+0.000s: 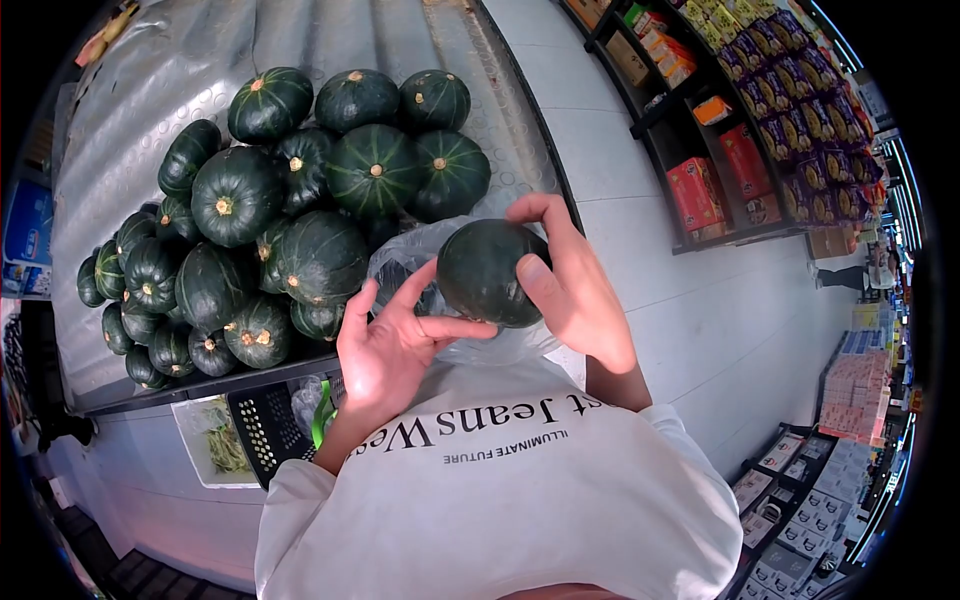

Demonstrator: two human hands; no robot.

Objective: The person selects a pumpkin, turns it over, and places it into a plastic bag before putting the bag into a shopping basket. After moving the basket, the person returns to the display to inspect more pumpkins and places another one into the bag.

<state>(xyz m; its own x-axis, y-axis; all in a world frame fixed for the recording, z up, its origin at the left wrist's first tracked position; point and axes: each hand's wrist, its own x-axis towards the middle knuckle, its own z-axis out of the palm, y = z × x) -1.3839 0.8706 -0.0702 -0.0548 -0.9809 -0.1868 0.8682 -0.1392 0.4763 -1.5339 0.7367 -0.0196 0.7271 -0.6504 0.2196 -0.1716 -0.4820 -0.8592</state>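
A round, dark green kabocha squash (490,272) is held in front of my chest. My right hand (572,290) grips it from the right, with the thumb on its upper face and the fingers curled around its far side. My left hand (392,335) is open, palm up and fingers spread, with one fingertip reaching the squash's lower edge. A thin clear plastic bag (400,250) lies behind and below the squash, partly hidden by it and by my hands. Whether the left fingers pinch the bag cannot be made out.
Many more squashes (238,195) are heaped on the silvery display stand (300,30), close to my left hand. Below its dark edge are a white crate (195,440) of green vegetables and a black basket (262,425). Shelves (690,130) with packaged goods stand across the aisle.
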